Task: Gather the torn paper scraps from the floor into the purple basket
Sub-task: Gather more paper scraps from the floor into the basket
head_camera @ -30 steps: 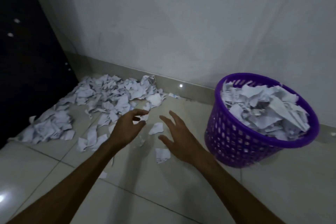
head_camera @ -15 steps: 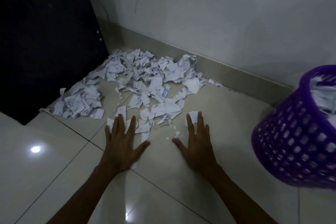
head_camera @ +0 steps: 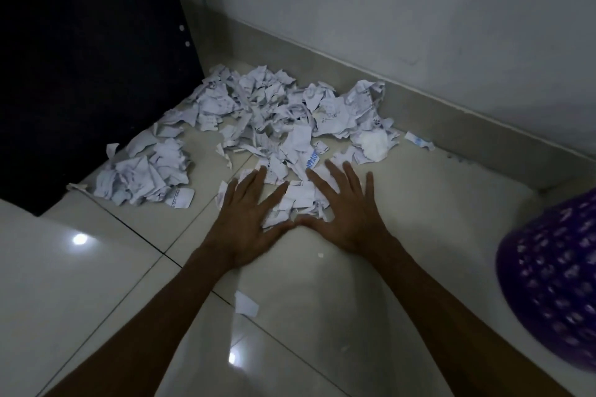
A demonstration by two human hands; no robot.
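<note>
Left hand [head_camera: 248, 219] lying flat, fingers spread | right hand [head_camera: 345, 209] lying flat, spread | both corralling light, flimsy, slippery white torn paper scraps [head_camera: 298, 200] mid-frame | scooping from beneath probably gripping best | purple perforated plastic basket [head_camera: 548, 271] waiting lower right

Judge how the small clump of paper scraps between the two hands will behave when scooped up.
The scraps look thin, crumpled and loose, so probably light and floppy, and some will likely spill out. The glossy floor tile suggests they slide easily as the left hand and right hand close in.
</note>
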